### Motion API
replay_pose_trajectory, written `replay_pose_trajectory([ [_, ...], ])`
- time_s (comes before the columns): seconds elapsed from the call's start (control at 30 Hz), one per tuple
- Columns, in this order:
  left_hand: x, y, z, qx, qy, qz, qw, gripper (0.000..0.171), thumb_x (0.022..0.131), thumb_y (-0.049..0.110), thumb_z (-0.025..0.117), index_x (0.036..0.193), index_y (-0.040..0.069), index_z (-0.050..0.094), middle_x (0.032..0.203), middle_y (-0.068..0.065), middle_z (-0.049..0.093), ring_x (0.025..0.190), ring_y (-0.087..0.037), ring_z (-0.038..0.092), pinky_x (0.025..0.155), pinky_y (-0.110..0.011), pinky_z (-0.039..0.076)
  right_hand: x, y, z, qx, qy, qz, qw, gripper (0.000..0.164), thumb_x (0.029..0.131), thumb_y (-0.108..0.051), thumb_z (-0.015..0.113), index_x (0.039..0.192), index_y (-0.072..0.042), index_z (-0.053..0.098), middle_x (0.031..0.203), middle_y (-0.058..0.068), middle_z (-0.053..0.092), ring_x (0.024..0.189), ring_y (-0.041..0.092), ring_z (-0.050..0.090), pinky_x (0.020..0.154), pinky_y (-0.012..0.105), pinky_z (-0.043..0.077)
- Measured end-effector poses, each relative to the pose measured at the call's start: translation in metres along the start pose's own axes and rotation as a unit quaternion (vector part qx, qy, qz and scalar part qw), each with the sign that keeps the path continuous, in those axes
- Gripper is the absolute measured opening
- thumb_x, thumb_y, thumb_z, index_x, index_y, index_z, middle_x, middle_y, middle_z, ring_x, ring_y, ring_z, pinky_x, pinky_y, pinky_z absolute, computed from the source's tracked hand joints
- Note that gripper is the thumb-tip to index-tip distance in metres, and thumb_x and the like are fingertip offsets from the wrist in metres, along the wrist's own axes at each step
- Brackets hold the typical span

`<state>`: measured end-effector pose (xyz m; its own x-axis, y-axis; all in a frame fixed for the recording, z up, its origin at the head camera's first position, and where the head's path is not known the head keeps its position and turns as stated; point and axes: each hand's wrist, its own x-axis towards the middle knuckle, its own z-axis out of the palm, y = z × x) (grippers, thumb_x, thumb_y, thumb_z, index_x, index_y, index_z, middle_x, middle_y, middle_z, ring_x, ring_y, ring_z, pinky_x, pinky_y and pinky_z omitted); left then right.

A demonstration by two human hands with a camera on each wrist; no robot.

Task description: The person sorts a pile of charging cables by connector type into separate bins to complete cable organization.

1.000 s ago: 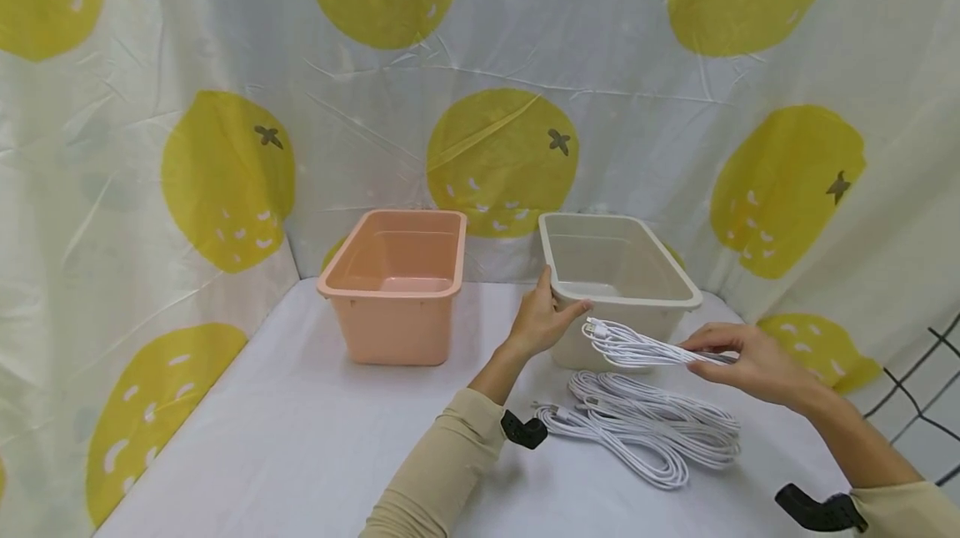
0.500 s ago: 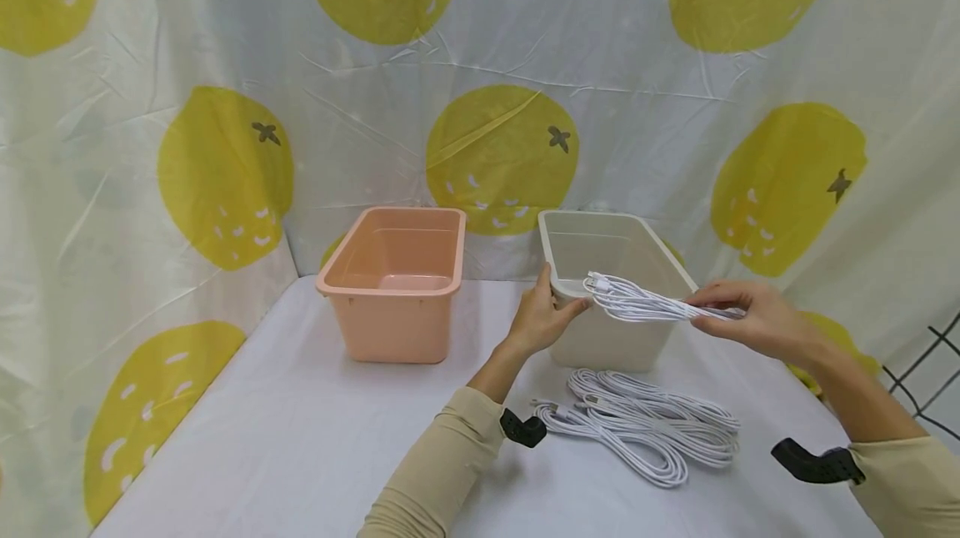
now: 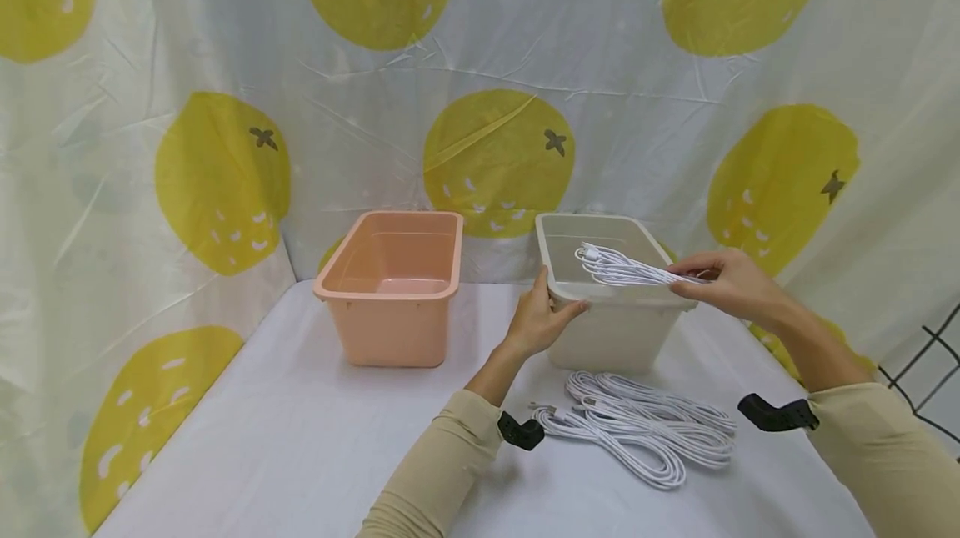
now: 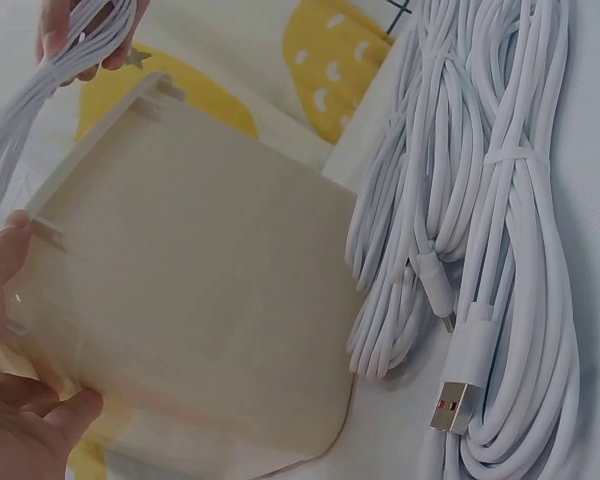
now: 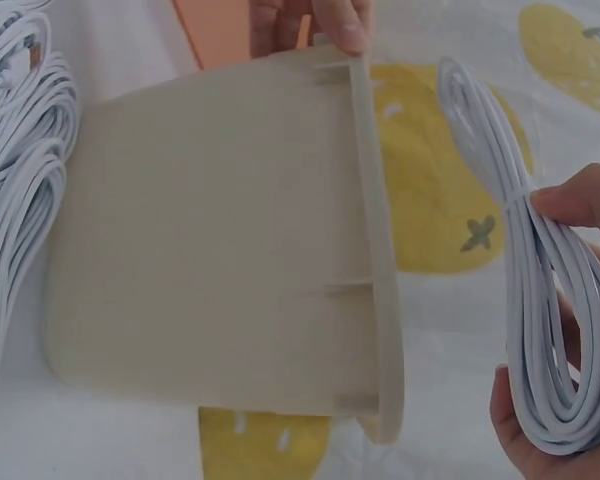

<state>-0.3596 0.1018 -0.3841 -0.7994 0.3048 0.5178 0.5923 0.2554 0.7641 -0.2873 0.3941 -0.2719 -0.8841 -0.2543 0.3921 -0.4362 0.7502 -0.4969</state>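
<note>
My right hand [image 3: 738,284] pinches one end of a coiled white USB cable bundle [image 3: 622,268]. The bundle lies over the near rim of a beige plastic bin [image 3: 607,338] in the head view, and the right wrist view shows it apart from that rim. A tie [image 5: 517,197] wraps its strands. At the bin's near left corner, my left hand [image 3: 536,323] grips the rim, thumb along the front. Several more white cable bundles [image 3: 645,421] lie on the table before the bin. A metal USB plug [image 4: 452,407] shows on one in the left wrist view.
An orange plastic bin [image 3: 397,331] stands left of the beige one on the white-covered table [image 3: 300,446]. Behind and at both sides hangs a lemon-print curtain [image 3: 360,146]. Black wire mesh [image 3: 930,354] shows at the right edge.
My right hand has raised the cable bundle from in front of the beige bin to rim height, and slightly left. The left hand has kept its grip on the bin.
</note>
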Motion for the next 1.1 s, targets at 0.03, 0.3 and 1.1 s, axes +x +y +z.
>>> replay_pose_trajectory([
  [0.03,0.0,0.0,0.0,0.0,0.001,0.002,1.0,0.068,0.093,0.036,0.08,0.144,0.01,0.043,0.114,-0.011,0.07,0.101,-0.019,0.068,0.077,-0.032,0.055,0.003,0.001,0.001,-0.002,-0.004,0.007,1.0,0.028,0.094,-0.018,0.078,0.114,0.0,0.077,0.103,0.008,0.071,0.083,0.013,0.061,0.066,0.026,0.054],
  [0.3,-0.001,-0.002,0.001,0.001,0.0,0.003,1.0,0.069,0.093,0.036,0.08,0.144,0.009,0.043,0.117,-0.012,0.07,0.103,-0.018,0.068,0.079,-0.031,0.055,0.027,0.006,0.01,-0.01,-0.022,0.045,0.999,0.037,0.095,-0.028,0.076,0.12,0.0,0.076,0.103,0.009,0.069,0.088,0.023,0.058,0.068,0.028,0.051],
  [1.1,0.001,-0.003,0.0,-0.003,-0.001,0.008,1.0,0.071,0.093,0.035,0.08,0.147,0.009,0.041,0.121,-0.015,0.069,0.107,-0.019,0.068,0.08,-0.031,0.056,0.068,0.026,0.044,0.017,0.004,0.087,0.996,0.049,0.103,-0.035,0.067,0.132,0.004,0.066,0.122,0.026,0.067,0.11,0.039,0.061,0.086,0.04,0.049],
])
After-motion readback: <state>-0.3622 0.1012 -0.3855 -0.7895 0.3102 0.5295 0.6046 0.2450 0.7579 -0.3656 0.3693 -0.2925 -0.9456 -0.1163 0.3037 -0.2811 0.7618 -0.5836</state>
